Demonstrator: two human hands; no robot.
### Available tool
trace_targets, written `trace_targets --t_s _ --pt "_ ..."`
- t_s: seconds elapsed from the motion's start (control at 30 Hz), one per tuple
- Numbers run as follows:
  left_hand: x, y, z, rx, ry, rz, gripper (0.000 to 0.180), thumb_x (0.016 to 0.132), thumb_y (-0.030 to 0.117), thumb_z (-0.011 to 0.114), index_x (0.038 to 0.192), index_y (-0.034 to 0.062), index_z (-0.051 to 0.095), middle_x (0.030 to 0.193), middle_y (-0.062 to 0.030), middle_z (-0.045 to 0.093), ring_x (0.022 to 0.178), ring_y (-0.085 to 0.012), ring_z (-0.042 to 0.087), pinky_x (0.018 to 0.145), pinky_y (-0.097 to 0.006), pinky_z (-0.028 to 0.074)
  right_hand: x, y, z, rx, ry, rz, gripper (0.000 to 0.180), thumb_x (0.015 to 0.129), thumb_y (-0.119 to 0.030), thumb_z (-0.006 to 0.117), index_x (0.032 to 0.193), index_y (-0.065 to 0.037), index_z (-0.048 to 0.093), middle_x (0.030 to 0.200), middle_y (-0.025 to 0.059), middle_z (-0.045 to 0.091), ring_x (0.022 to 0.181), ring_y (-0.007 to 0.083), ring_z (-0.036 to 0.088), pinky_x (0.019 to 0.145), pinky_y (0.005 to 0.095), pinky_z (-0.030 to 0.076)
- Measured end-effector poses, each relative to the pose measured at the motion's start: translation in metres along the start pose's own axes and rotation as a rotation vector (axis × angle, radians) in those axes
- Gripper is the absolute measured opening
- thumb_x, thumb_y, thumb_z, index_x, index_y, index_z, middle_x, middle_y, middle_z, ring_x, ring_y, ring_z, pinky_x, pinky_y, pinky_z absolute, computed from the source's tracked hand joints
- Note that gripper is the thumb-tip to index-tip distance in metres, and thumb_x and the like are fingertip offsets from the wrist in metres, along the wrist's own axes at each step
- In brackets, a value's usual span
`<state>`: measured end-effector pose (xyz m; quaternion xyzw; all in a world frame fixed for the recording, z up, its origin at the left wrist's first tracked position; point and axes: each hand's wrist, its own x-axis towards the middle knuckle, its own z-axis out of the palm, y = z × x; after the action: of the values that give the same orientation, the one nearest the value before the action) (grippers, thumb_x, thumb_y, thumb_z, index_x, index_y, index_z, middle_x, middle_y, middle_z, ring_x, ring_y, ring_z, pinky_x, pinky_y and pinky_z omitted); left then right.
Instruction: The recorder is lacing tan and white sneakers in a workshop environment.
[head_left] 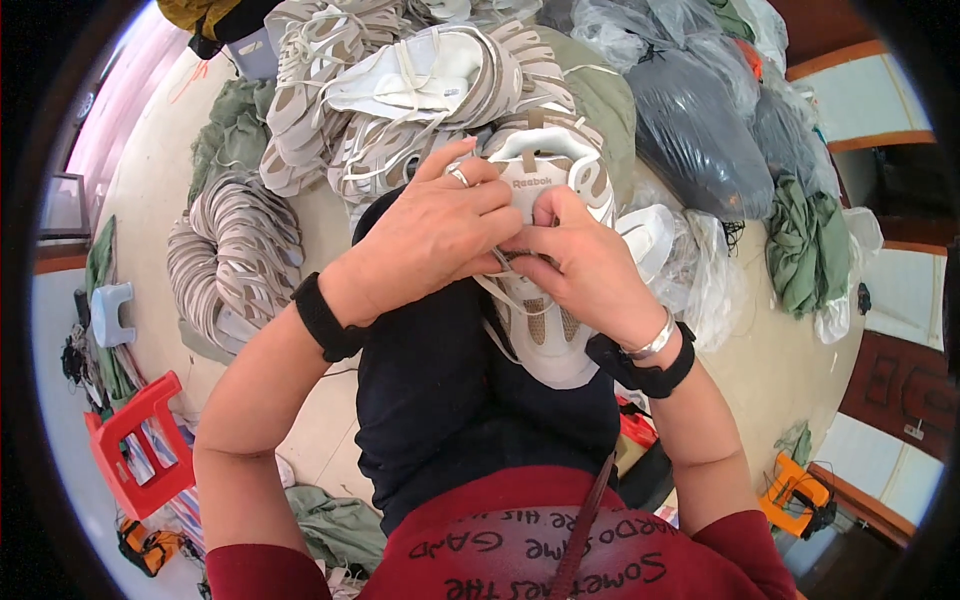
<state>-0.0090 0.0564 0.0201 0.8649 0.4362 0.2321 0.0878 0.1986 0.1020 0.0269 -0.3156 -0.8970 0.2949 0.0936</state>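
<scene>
A white and beige sneaker upper (556, 352) rests on my thighs, toe end toward me and padded collar away. A cream shoelace (517, 298) hangs loose across its front. My right hand (590, 262) is closed over the eyelet area, thumb and forefinger pinched on the lace. From the other side my left hand (430, 222) meets it, its fingers bent and closed at the same spot. The left fingertips are partly hidden, and the lace between the two hands shows only in part.
Beyond my knees lies a heap of similar uppers (415, 85), with a curved stack of them (235, 255) to the left. Dark plastic bags (690, 125) and green cloth (810, 245) sit at right. A red stool (145, 445) and a blue stool (112, 314) stand at left.
</scene>
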Motion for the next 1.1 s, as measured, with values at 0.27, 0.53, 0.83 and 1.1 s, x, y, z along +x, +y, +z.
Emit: trace_targets --t_s 0.27,0.53,0.83,1.1 --pt "-0.008 0.01 0.0 -0.025 0.052 -0.129 0.031 0.071 0.015 0.076 0.094 0.0119 0.055 0.101 -0.0047 0.057 0.113 -0.0276 0.052 0.111 -0.049 0.028 0.003 0.018 0.009 0.064 0.082 -0.088 0.009 0.087 -0.013 0.06 0.093 -0.007 0.065 0.097 0.0095 0.051 0.081 0.03 0.06 0.068 0.0406 0.05" --pt "-0.014 0.007 0.005 0.005 0.02 -0.22 0.037 0.068 0.008 0.076 0.099 0.0101 0.055 0.107 -0.004 0.057 0.12 -0.029 0.05 0.111 -0.052 0.03 0.016 -0.005 0.011 -0.084 0.042 -0.099 0.008 0.085 -0.013 0.061 0.09 -0.008 0.067 0.092 0.0089 0.054 0.076 0.0294 0.064 0.066 0.0405 0.052" --pt "-0.026 0.041 -0.003 -0.135 0.213 -0.381 0.027 0.072 0.006 0.074 0.094 0.0071 0.059 0.104 -0.01 0.057 0.107 -0.0318 0.053 0.097 -0.046 0.039 -0.014 0.047 -0.024 0.696 0.265 0.071 0.01 0.091 -0.014 0.063 0.096 -0.005 0.063 0.102 0.0061 0.059 0.077 0.018 0.061 0.067 0.0326 0.053" --pt "-0.007 0.073 0.026 -0.094 0.111 -0.461 0.025 0.072 0.016 0.076 0.088 0.0074 0.059 0.094 -0.0071 0.053 0.091 -0.0295 0.049 0.079 -0.041 0.038 -0.068 0.099 -0.059 2.174 0.375 0.044 0.024 0.103 -0.012 0.042 0.116 0.001 0.057 0.144 0.0168 0.045 0.115 0.0249 0.06 0.089 0.0367 0.056"
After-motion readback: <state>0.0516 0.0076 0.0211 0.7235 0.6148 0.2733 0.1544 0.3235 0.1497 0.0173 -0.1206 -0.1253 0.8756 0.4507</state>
